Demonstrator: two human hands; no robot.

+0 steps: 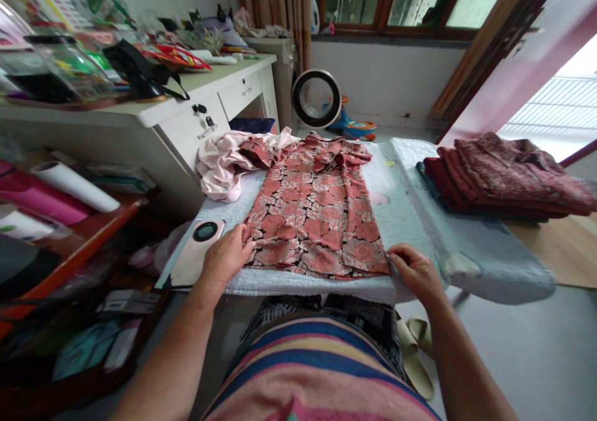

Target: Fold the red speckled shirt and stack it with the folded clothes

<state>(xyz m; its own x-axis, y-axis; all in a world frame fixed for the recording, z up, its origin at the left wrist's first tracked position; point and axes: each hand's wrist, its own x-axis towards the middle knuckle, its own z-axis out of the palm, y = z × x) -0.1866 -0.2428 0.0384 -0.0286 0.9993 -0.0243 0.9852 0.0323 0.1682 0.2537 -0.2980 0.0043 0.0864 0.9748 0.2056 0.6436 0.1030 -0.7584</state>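
A red floral shirt lies spread over the quilted light-blue cover of the ironing board, its hem towards me and its collar and sleeves at the far end. My left hand pinches the hem's left corner. At the opposite corner, my right hand grips the hem between thumb and fingers. Beside my left hand rests a flat pale-pink panel with a dark round ring. Crumpled pale-pink cloth sits at the far left, touching one sleeve.
A stack of folded dark-red garments sits at the right. To the left stands a white desk crowded with jars and bags, above a reddish shelf. A round dark-rimmed appliance and a blue-orange toy are beyond the board.
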